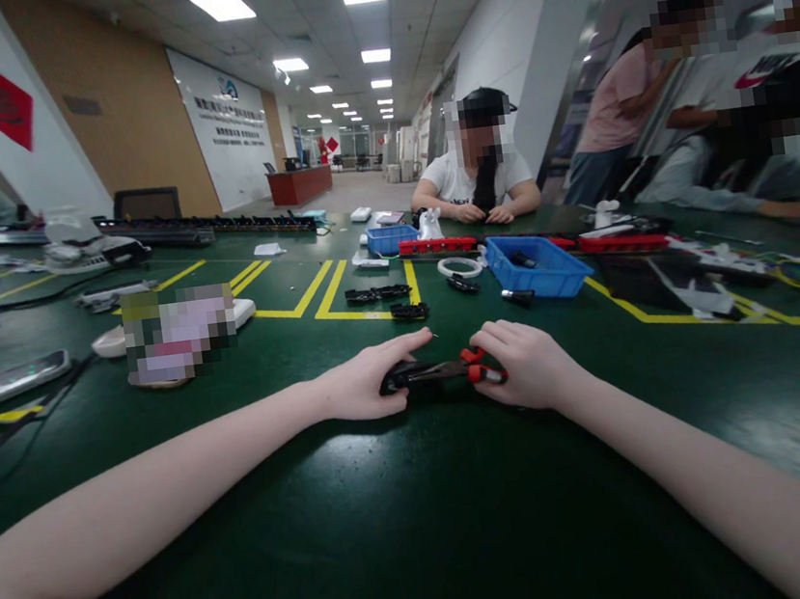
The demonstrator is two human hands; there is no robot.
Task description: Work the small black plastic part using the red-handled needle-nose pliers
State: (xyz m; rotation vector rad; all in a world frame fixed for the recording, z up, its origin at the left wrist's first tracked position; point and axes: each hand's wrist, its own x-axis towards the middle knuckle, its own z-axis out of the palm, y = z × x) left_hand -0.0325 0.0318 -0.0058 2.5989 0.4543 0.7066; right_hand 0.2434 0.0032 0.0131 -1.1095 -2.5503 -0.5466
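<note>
My right hand is closed round the red-and-black handles of a pair of pliers. The metal jaws of the pliers point left, toward my left hand. Between the thumb and fingers of that left hand is a small black part, partly covered by the hand. Whether the jaws grip the black part I cannot tell. Near the left thumb tip a thin, light sliver shows. Beyond the hands lie black connector-like pieces and a shorter black piece.
A blue bin stands beyond my right hand, with a white cable coil beside it. Left of my hands lies a blurred phone-like object; farther left, a grey device. Yellow tape marks the green table. A person sits opposite.
</note>
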